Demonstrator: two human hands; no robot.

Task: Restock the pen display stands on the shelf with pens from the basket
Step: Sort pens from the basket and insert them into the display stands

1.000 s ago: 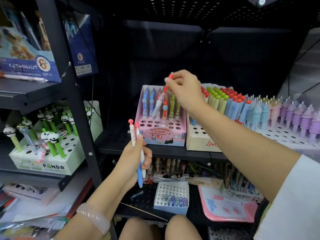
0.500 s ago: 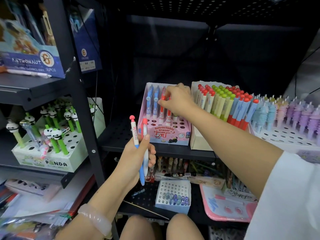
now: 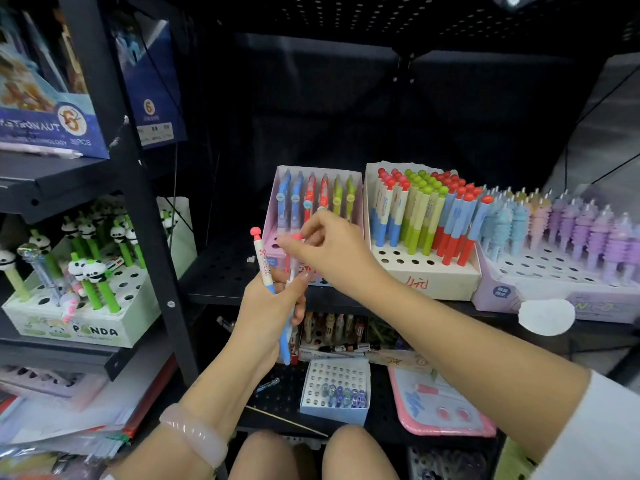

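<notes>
Nearest, our left hand (image 3: 268, 308) grips two pens (image 3: 265, 268) upright; right hand (image 3: 329, 249) pinches the top of one, tho blurred. Behind, pink stand (image 3: 273, 216) has back row filled, front holes prob. empty; white stand (image 3: 426, 268) mostly full. Basket not visible.

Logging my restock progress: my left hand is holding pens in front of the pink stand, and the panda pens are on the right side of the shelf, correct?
Not quite. In the head view the panda pens stand on the left, not the right. Your left hand does hold pens in front of the pink stand.
</notes>
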